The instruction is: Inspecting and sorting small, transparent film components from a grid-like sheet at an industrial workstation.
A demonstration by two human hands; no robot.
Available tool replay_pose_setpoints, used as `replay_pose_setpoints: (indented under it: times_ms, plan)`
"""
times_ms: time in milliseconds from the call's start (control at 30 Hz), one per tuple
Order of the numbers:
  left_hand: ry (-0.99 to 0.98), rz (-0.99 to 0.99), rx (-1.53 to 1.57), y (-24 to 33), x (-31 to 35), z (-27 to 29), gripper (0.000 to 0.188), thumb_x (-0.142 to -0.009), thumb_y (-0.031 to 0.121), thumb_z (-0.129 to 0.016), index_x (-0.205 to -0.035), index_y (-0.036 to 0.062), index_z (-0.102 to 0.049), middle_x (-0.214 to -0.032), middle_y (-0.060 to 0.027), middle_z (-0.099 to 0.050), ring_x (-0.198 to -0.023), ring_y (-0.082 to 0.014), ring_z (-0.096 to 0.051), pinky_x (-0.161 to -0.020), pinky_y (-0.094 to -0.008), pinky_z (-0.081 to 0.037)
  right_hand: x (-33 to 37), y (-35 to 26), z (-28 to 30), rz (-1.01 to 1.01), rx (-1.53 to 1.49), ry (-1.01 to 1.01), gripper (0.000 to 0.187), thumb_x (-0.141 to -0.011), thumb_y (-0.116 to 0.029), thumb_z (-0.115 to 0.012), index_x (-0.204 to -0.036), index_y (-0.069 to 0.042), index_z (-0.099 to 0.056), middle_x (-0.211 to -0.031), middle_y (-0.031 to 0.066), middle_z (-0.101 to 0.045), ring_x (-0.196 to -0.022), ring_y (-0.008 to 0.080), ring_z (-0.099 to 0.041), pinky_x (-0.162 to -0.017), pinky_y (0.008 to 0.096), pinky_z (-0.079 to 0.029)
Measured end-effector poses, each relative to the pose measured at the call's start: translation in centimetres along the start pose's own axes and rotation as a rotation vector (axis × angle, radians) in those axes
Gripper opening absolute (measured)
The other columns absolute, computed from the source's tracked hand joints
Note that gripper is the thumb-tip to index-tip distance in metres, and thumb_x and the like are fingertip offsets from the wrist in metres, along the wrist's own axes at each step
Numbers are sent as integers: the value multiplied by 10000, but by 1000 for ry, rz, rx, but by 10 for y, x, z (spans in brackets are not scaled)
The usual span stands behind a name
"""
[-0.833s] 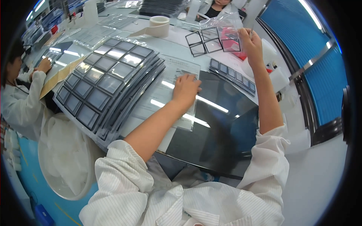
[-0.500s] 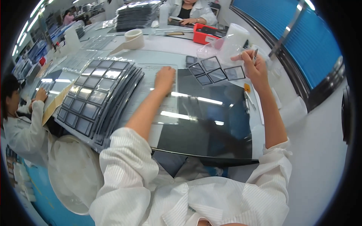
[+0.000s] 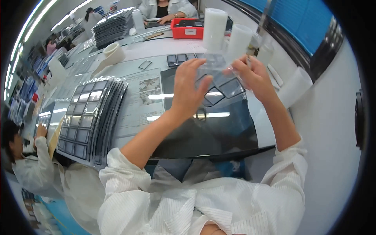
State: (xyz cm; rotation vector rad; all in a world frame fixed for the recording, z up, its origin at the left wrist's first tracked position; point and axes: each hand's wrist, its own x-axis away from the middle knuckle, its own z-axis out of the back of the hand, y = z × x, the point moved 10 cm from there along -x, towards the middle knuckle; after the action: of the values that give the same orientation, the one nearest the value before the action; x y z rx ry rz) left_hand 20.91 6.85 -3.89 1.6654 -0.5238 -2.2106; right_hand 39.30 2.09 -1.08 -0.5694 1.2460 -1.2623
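Observation:
My left hand [image 3: 188, 84] is raised over the dark glossy mat [image 3: 188, 137], thumb and fingers apart. Facing it, my right hand [image 3: 253, 77] is closed on a slim metal tool [image 3: 248, 61], mostly hidden by the fingers. Its fingertips are at the edge of a clear plastic film [image 3: 215, 60] that spans the gap between my hands; whether they pinch it cannot be told. Black square frames with clear panes [image 3: 232, 87] show beneath and beside the film. A single small black frame [image 3: 145, 65] lies on the table beyond the printed sheet [image 3: 137, 102].
On the left stands a stack of trays [image 3: 84, 113] with square panes. Behind are a tape roll [image 3: 114, 52], a red bin [image 3: 187, 32] and white rolls [image 3: 215, 29]. Co-workers sit at the left [image 3: 33, 164] and far side [image 3: 168, 9].
My left hand has left the printed sheet and moved right, toward my right hand; a small frame now shows where it was. The right hand has come inward. The view has shifted.

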Motion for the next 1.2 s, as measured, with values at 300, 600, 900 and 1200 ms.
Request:
replay_pose_setpoints:
  times_ms: [300, 600, 900, 1200]
  plan:
    - [-124, 333, 340, -4, 5, -10, 798, -886, 450, -654, -1380, -77, -313, -1362, -258, -433, -1275, -348, -435, -1067, -400, -336, 5, -20, -58, 133, 69, -186, 245, -925, -262, -638, -881, -21, -650, -705, -10, -659, -543, 4, -519, -438, 179, -376]
    - [-115, -259, -434, 68, -20, 44, 174, -731, 247, -775, -831, 150, -671, -1096, 11, -598, -1102, -265, -514, -925, -406, -365, 10, -14, -70, 25, -58, -210, 280, -873, -320, -723, -811, -55, -659, -608, -48, -540, -486, 5, -408, -430, 180, -262]
    - [-169, -331, -307, 96, -6, 73, 158, -636, 136, -789, -735, 136, -665, -1125, 16, -624, -1043, -255, -498, -854, -355, -407, -3, 25, -48, -190, -384, -270, 268, -894, -334, -695, -912, -75, -629, -815, -18, -635, -561, -17, -409, -450, 145, -285]
    - [41, -542, -486, 109, 17, 72, 190, -615, 173, -784, -764, 233, -683, -1060, 45, -590, -1013, -212, -473, -808, -318, -386, 18, -36, -94, 16, 128, -406, 301, -861, -356, -708, -888, -59, -670, -694, -26, -566, -562, 36, -478, -481, 214, -357]
